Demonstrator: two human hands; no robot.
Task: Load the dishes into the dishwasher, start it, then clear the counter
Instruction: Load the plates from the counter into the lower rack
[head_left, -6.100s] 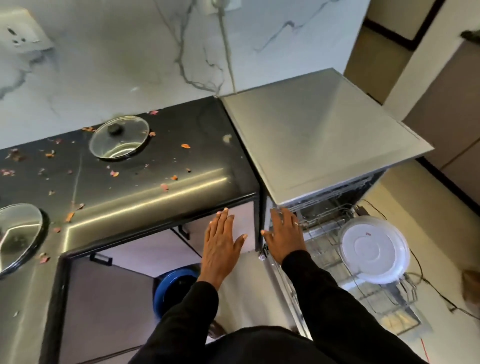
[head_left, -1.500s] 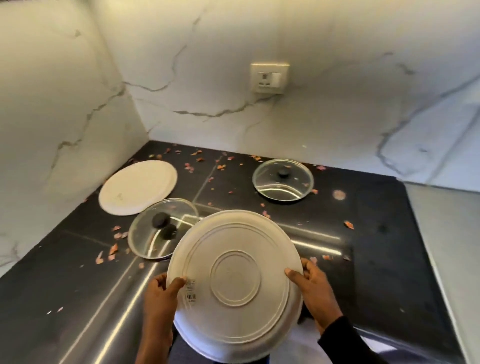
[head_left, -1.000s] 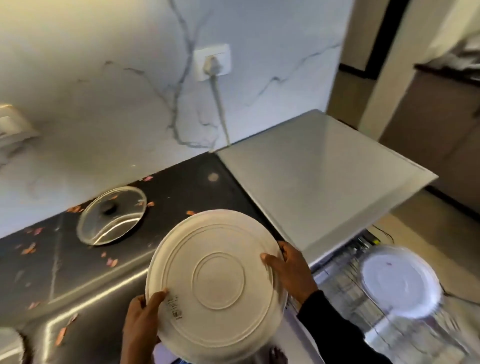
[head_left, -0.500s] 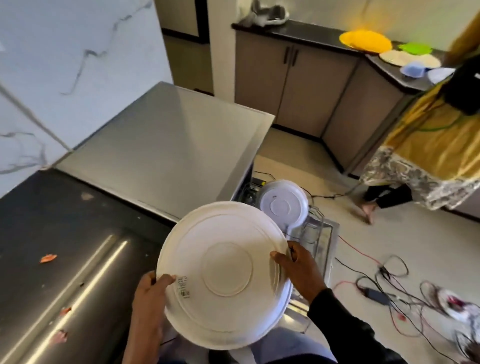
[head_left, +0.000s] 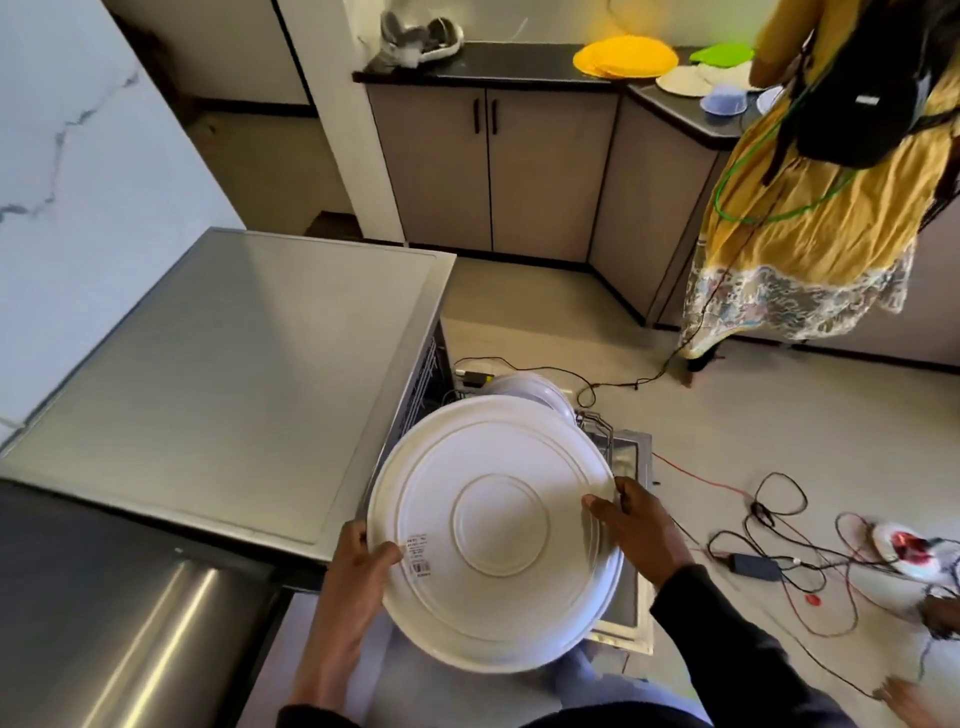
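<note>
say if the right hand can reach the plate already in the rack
Probably not: the right hand grips the big plate with the left hand, and that plate covers most of the racked plate.

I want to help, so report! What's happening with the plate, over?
Left hand and right hand grip plate by its rim. Underside up, over the rack. Second plate in rack, just beyond.

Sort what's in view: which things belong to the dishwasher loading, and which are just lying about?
Job: white plate held by left hand and right hand; racked plate; open dishwasher.
Lying about: floor cables; power adapter; yellow plates and blue bowl on the far counter.
</note>
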